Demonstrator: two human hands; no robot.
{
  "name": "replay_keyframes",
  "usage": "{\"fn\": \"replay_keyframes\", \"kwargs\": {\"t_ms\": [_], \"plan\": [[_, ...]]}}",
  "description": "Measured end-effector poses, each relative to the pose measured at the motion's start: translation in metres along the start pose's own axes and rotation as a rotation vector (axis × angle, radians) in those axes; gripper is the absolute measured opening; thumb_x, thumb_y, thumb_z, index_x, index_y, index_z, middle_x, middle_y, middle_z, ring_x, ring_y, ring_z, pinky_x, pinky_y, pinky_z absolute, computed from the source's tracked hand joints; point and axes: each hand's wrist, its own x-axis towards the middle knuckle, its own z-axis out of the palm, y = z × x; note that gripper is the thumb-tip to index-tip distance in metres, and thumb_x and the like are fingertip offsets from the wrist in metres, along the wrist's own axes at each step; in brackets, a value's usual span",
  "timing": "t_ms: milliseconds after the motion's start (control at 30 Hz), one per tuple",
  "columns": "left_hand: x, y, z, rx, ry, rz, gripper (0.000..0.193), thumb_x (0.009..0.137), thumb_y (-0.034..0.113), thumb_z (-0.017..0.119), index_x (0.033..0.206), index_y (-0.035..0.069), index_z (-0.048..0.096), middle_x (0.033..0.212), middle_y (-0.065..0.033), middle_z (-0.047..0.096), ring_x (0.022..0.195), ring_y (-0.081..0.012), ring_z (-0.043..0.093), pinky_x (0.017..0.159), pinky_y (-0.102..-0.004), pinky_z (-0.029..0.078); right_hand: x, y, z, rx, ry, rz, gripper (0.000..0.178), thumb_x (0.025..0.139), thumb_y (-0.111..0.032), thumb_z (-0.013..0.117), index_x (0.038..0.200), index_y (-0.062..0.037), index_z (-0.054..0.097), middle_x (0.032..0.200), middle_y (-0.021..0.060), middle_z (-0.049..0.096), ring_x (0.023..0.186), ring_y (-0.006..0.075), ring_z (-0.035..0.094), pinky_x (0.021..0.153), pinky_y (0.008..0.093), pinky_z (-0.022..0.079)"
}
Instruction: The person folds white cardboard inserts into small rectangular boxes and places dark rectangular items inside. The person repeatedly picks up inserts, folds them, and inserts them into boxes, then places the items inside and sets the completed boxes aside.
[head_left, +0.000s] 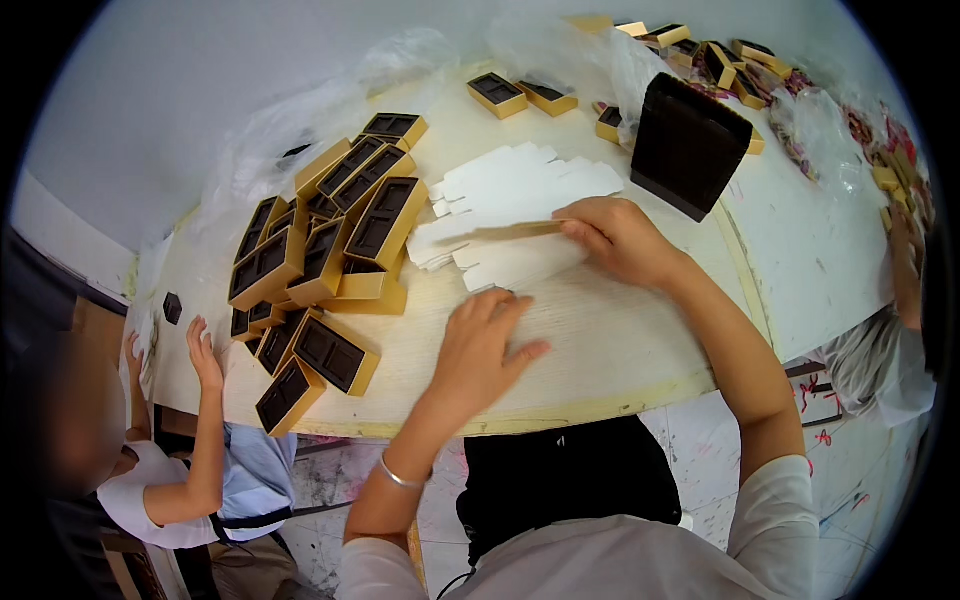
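Note:
My right hand [622, 242] pinches the right edge of a white cardboard blank [522, 262] with notched ends, lifting it slightly from the table. Behind it lies a loose fanned stack of similar white blanks [535, 180]. My left hand [480, 345] is just in front of the blank's near edge, thumb and fingers apart, with nothing in it; whether its fingertips touch the blank I cannot tell. To the left is a heap of gold boxes [392, 222] with dark compartmented inserts, some stacked and tilted.
A dark brown tray-like box [690, 145] stands upright beyond my right hand. Two gold boxes [497, 95] and clear plastic bags [400, 60] lie along the back. More boxes [720, 65] are heaped at far right. A co-worker's hands [205, 352] are at the table's left end.

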Motion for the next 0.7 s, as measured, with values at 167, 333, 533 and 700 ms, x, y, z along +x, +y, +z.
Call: {"fn": "replay_keyframes", "kwargs": {"t_ms": [167,333,533,700], "plan": [[0.038,-0.032,0.01,0.209,0.111,0.078,0.048,0.082,0.032,0.067,0.119,0.004,0.058,0.115,-0.0152,0.052,0.107,-0.0323,0.051,0.092,-0.0401,0.041,0.001,0.017,0.009,0.046,0.136,0.03,0.023,0.091,-0.015,0.057,0.105,0.002,0.064,0.104,0.0173,0.065,0.094,0.032,0.061,0.084,0.0362,0.047],[0.061,-0.056,0.018,0.038,0.151,0.031,0.039,0.081,0.03,0.069,0.108,0.003,0.061,0.115,-0.0137,0.053,0.109,-0.0296,0.048,0.091,-0.0412,0.037,0.003,0.035,0.028,-0.042,0.235,-0.136,0.022,0.09,-0.014,0.058,0.106,0.0009,0.064,0.107,0.0167,0.065,0.103,0.0321,0.06,0.089,0.0362,0.047],[0.05,-0.054,0.003,-0.088,0.686,0.145,0.041,0.076,0.023,0.074,0.108,0.006,0.055,0.113,-0.0106,0.051,0.108,-0.0297,0.047,0.096,-0.0419,0.034,0.001,0.008,0.002,-0.166,0.529,-0.292,0.018,0.084,-0.015,0.063,0.096,-0.002,0.064,0.093,0.0124,0.066,0.091,0.0299,0.061,0.082,0.0386,0.048],[0.051,-0.026,-0.013,0.213,0.968,0.515,0.049,0.073,0.03,0.077,0.113,0.012,0.055,0.119,-0.0063,0.048,0.109,-0.0288,0.047,0.1,-0.0527,0.03,-0.007,-0.015,-0.026,-0.602,0.511,-0.581,0.027,0.073,-0.009,0.063,0.099,0.0,0.063,0.1,0.0147,0.065,0.093,0.0318,0.06,0.086,0.0423,0.048]]}}
